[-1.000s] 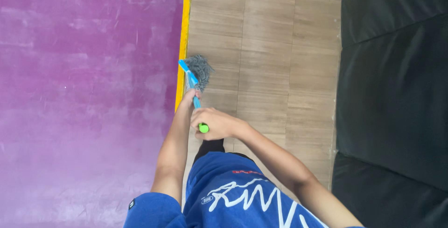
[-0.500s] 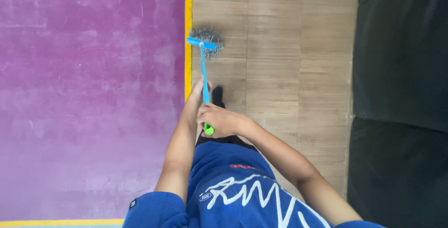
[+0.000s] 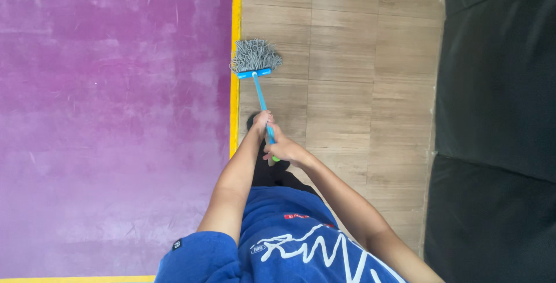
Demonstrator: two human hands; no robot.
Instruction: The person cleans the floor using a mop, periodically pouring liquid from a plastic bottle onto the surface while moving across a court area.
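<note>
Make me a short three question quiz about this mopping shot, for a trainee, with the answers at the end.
1. True or false: the grey mop head lies on the purple floor area.
2. Which hand grips the blue handle nearer the mop head: A the left hand, B the right hand?
3. What colour is the stripe between the purple area and the wood-look floor?

Key
1. False: it lies on the wood-look floor, right beside the stripe.
2. A, the left hand; the right hand holds the handle's end.
3. Yellow.

Grey-stringed blue mop (image 3: 255, 61); purple mat (image 3: 110, 115), yellow-edged; tan wood-grain floor (image 3: 347, 86)
</note>
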